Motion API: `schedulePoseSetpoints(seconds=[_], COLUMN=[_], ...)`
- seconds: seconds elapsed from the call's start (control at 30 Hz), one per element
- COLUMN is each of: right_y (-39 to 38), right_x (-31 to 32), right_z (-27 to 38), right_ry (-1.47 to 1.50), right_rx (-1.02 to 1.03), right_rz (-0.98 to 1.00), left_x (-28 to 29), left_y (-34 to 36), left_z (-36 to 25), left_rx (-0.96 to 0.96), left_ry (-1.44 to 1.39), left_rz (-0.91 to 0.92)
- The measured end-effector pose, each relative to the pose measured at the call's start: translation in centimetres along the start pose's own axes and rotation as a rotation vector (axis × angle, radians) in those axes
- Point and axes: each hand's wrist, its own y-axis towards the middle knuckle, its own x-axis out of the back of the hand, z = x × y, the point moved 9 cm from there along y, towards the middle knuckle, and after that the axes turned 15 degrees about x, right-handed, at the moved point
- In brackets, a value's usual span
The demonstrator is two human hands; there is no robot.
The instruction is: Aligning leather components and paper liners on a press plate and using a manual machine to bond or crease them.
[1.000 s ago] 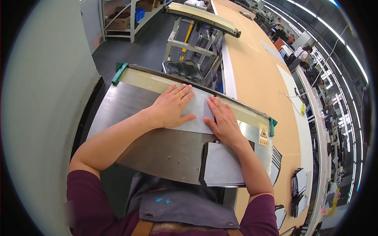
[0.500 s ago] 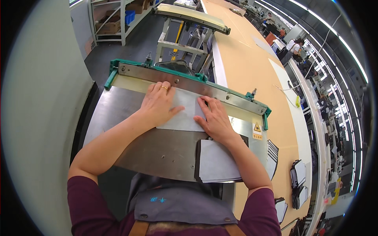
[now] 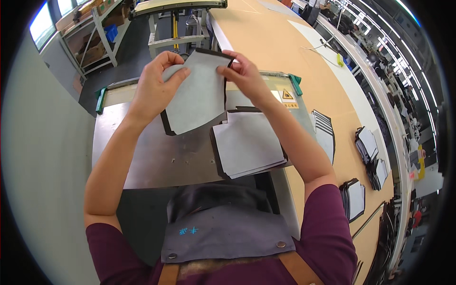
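Observation:
Both my hands hold up a light grey sheet with black borders (image 3: 199, 92), tilted above the metal work plate (image 3: 152, 164). My left hand (image 3: 156, 90) pinches the sheet's left upper edge between thumb and fingers. At its upper right corner, my right hand (image 3: 244, 78) grips it, thumb on the grey face and fingers behind. A stack of similar grey sheets with black edges (image 3: 249, 142) lies on the plate's right part, below my right forearm. The held sheet and my hands hide much of the green-ended bar along the plate's far side; its right green end (image 3: 295, 84) shows.
A long tan table (image 3: 280, 61) runs along the right. Several piles of black-edged pieces lie on it, including a nearer pile (image 3: 354, 199). A second bench (image 3: 175, 5) stands ahead, shelving (image 3: 102, 40) at the far left. A pale wall (image 3: 42, 156) flanks my left.
Both hands were pressing the sheet flat against the bar's near side. Now they have lifted it off the plate, up and toward me. The head view has shifted too.

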Motion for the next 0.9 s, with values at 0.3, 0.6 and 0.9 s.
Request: schedulePoseSetpoints(seconds=[0.3, 0.6, 0.9], right_y=[-12.5, -10.2, -7.5], right_x=[7.6, 4.3, 2.0], right_z=[3.7, 3.1, 2.9], right_ry=[-0.557, -0.869, -0.667], right_rx=[-0.146, 0.057, 0.030], right_rz=[0.021, 0.380, 0.779], left_x=[-10.3, -15.8, -14.3], left_y=[-6.4, -13.6, -13.9], left_z=[3.2, 0.7, 0.0], left_rx=[0.193, -0.171, -0.167], left_ry=[0.245, 0.695, 0.588], left_rz=[0.207, 0.251, 0.000])
